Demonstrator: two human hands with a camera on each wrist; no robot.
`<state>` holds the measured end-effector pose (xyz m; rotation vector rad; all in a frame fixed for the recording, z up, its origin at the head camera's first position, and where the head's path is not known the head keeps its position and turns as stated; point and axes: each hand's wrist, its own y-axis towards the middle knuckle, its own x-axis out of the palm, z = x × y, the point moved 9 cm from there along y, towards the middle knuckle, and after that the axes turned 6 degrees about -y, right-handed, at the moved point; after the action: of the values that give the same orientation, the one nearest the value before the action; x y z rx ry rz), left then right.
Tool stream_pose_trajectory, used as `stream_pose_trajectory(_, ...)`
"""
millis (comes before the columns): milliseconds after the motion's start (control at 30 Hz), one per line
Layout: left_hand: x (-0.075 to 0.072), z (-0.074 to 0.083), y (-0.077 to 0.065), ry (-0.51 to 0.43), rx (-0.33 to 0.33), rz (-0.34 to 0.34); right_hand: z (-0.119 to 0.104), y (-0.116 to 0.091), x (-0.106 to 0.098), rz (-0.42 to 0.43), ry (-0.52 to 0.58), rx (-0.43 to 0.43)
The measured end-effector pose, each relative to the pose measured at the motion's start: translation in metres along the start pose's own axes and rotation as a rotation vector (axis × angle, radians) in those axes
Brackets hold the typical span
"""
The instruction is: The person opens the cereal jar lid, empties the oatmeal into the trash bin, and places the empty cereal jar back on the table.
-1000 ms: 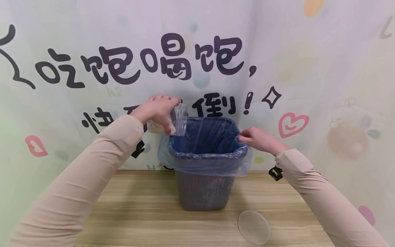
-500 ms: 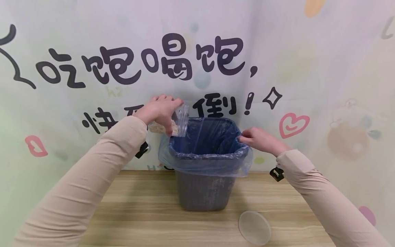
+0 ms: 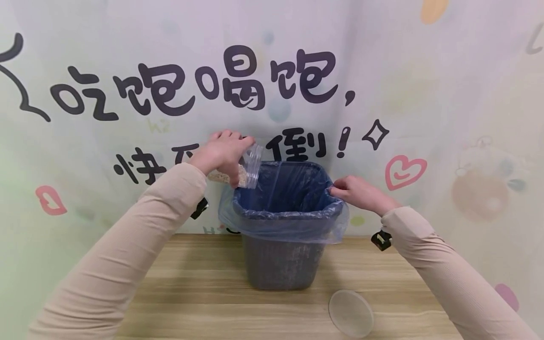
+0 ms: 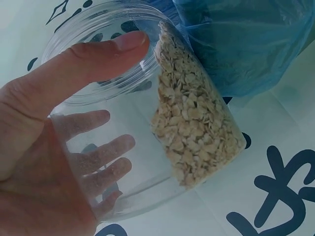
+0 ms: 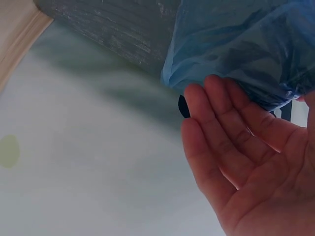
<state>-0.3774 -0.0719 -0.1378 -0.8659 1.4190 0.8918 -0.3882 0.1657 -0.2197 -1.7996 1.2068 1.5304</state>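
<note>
My left hand (image 3: 224, 152) grips a clear plastic jar (image 3: 254, 167) from the side, thumb near its mouth. The jar lies tipped over, its open mouth at the left rim of a grey trash bin (image 3: 282, 267). Rolled oats (image 4: 189, 118) rest along the jar's lower wall and reach up to the mouth in the left wrist view. A blue plastic bag (image 3: 289, 229) lines the bin and folds over its rim. At the right rim my right hand (image 3: 357, 191) holds the bin's edge through the bag, thumb on top; its fingers (image 5: 216, 142) lie outside under the bag.
A round translucent lid (image 3: 351, 313) lies on the wooden table (image 3: 191, 283), in front of the bin and to the right. Close behind stands a pale cloth backdrop (image 3: 425, 85) with black lettering and pink hearts.
My left hand has shifted slightly to the right with the jar, whose mouth is now a little farther over the bin's rim. The right hand and the bin have stayed in place.
</note>
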Motion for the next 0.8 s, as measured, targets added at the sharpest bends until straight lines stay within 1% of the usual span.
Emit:
stream_pose_trajectory(233, -0.001, 0.005, -0.001, 0.01, 0.018, 0.046, -0.004, -0.005, -0.002, 0.007, 0.03, 0.013)
stream_pose_trajectory(333, -0.001, 0.003, -0.001, 0.004, 0.016, 0.049, -0.006, -0.006, -0.003, 0.021, 0.05, -0.016)
stream_pose_trajectory(367, -0.001, 0.003, -0.002, 0.003, 0.016, 0.051, -0.007, -0.006, -0.003, 0.034, 0.058, -0.038)
stream_pose_trajectory(467, -0.001, 0.002, -0.001, 0.01, 0.013, 0.056, -0.008, -0.006, -0.003, 0.041, 0.069, -0.06)
stream_pose_trajectory(567, 0.0, 0.004, -0.001, 0.029, 0.014, 0.063, -0.006, -0.005, -0.002, 0.037, 0.06, -0.041)
stream_pose_trajectory(633, 0.0, 0.006, -0.001, 0.046, 0.014, 0.063, -0.004, -0.005, -0.001, 0.027, 0.045, -0.01)
stream_pose_trajectory(800, 0.001, 0.011, 0.001, 0.088, 0.002, 0.057, -0.004, -0.005, -0.002, 0.021, 0.018, 0.016)
